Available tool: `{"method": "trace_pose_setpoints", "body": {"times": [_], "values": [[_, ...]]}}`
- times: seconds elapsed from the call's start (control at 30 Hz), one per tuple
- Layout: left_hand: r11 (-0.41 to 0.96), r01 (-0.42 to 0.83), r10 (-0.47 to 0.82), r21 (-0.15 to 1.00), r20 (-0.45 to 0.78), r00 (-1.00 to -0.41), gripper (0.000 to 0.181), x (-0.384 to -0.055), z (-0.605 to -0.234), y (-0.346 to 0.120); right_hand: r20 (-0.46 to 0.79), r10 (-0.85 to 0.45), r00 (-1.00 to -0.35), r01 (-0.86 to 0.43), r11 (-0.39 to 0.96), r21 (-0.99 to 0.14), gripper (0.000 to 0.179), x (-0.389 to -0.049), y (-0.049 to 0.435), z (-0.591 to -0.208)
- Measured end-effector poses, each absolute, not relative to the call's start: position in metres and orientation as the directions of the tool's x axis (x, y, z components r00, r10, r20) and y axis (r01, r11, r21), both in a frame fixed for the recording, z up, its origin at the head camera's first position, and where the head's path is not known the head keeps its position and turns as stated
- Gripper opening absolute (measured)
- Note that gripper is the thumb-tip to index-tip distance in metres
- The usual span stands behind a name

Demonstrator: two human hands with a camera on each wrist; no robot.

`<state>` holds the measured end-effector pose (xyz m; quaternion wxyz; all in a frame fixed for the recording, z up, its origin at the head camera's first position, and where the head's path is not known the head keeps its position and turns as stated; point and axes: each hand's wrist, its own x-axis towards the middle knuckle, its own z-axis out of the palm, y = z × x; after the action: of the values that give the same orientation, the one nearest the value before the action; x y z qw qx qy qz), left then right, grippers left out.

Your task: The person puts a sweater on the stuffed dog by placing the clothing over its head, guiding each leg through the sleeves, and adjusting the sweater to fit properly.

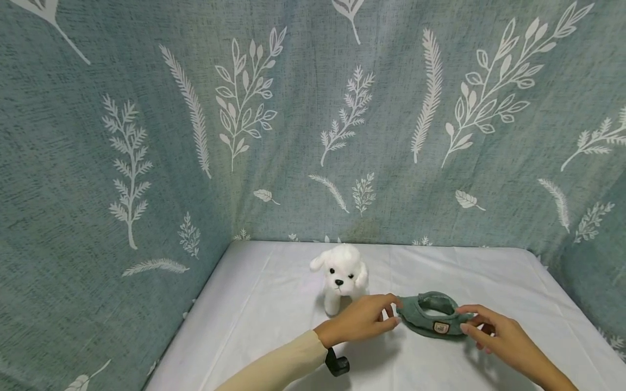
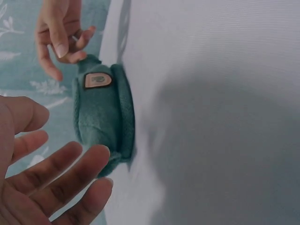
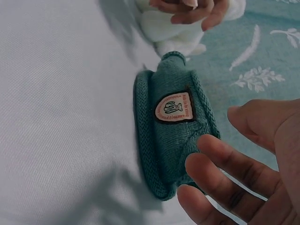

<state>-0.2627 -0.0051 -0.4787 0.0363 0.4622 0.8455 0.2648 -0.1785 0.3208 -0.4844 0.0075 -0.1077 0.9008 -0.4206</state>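
On the desk (image 1: 264,304), right of the plush dog (image 1: 344,264), the green knitted garment (image 1: 421,322) is flanked by left hand (image 1: 363,319) and right hand (image 1: 505,334).
Nothing is gripped by the loosely spread fingers; the garment is apparently being arranged, and a pinch at both ends is probably called for next.

Teal garment (image 3: 171,143) (tan patch (image 3: 175,107)), white toy dog (image 1: 344,262).

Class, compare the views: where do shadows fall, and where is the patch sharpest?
Head: soft shadows on the white sheet below the left hand and right hand; left wrist: one broad, soft-edged shadow, print on the patch blurred; right wrist: blurry-edged shadows too, but the patch sharpest, its cactus-like picture visible.
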Motion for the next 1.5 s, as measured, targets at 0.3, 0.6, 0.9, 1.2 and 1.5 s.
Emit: {"method": "trace_pose_setpoints", "body": {"times": [0.3, 0.6, 0.9, 1.2, 1.5], "values": [[0.432, 0.759, 0.803, 0.486, 0.175, -0.57, 0.031, -0.268, -0.486, 0.015, -0.022, -0.203, -0.979, -0.102, 0.577, -0.81, 0.047, -0.181, 0.324, -0.483], [0.426, 0.746, 0.801, 0.512, 0.169, -0.574, 0.031, -0.269, -0.49, 0.034, -0.067, -0.197, -0.978, -0.056, 0.559, -0.827, 0.051, -0.184, 0.326, -0.483], [0.407, 0.762, 0.807, 0.503, 0.192, -0.558, 0.032, -0.27, -0.495, 0.047, -0.117, -0.18, -0.977, -0.001, 0.549, -0.836, 0.054, -0.19, 0.327, -0.486], [0.438, 0.763, 0.806, 0.475, 0.168, -0.567, 0.033, -0.271, -0.495, 0.056, -0.089, -0.236, -0.968, -0.05, 0.527, -0.848, 0.052, -0.191, 0.328, -0.49], [0.491, 0.755, 0.792, 0.434, 0.139, -0.595, 0.03, -0.273, -0.502, 0.063, -0.099, -0.267, -0.958, -0.064, 0.542, -0.838, 0.053, -0.195, 0.325, -0.491]]}}
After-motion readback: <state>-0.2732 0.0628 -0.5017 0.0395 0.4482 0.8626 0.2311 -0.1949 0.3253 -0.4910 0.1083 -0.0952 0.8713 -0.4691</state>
